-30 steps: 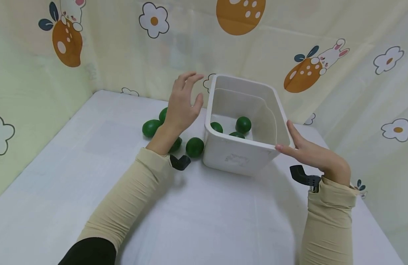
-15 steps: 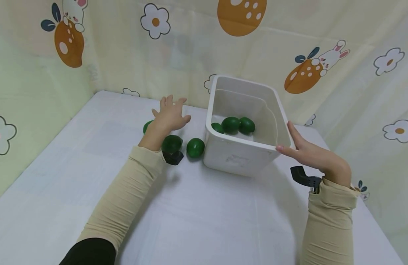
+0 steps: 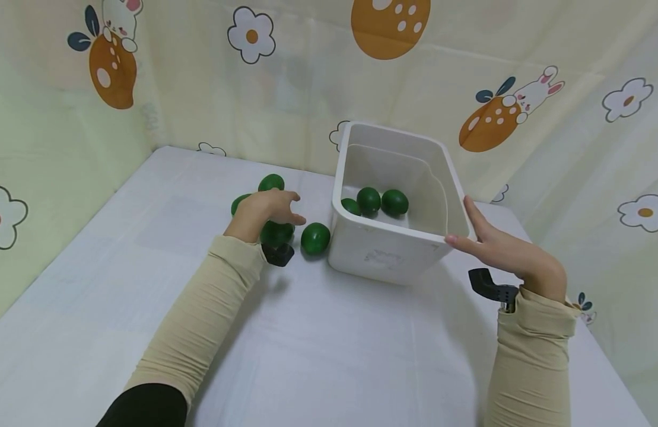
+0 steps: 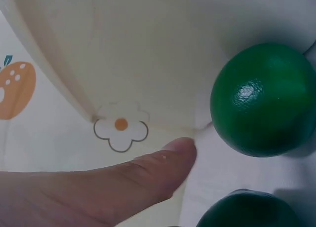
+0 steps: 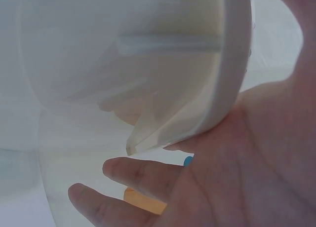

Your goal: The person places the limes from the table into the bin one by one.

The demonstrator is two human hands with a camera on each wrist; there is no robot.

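Note:
In the head view my left hand (image 3: 267,210) hovers among several green limes on the table, fingers reaching forward and thumb apart. One lime (image 3: 271,181) lies just beyond the fingers, another (image 3: 277,233) under the thumb side, and a third (image 3: 315,238) beside the white bin (image 3: 382,255). The left wrist view shows the thumb (image 4: 148,182) apart from a glossy lime (image 4: 264,98). My right hand (image 3: 502,252) rests against the bin's right side, thumb at the rim's corner, fingers extended along the outer wall. Three limes show inside the bin, one partly hidden by its rim.
A white cloth covers the table (image 3: 329,356). Behind it hangs a pale curtain (image 3: 302,89) printed with flowers and rabbits. Black camera mounts sit at both wrists, the left mount (image 3: 277,255) close to the limes.
My left hand has moved left and down from beside the bin to the limes. In the bin, limes have rolled and shifted sideways. The right hand has stayed at the bin.

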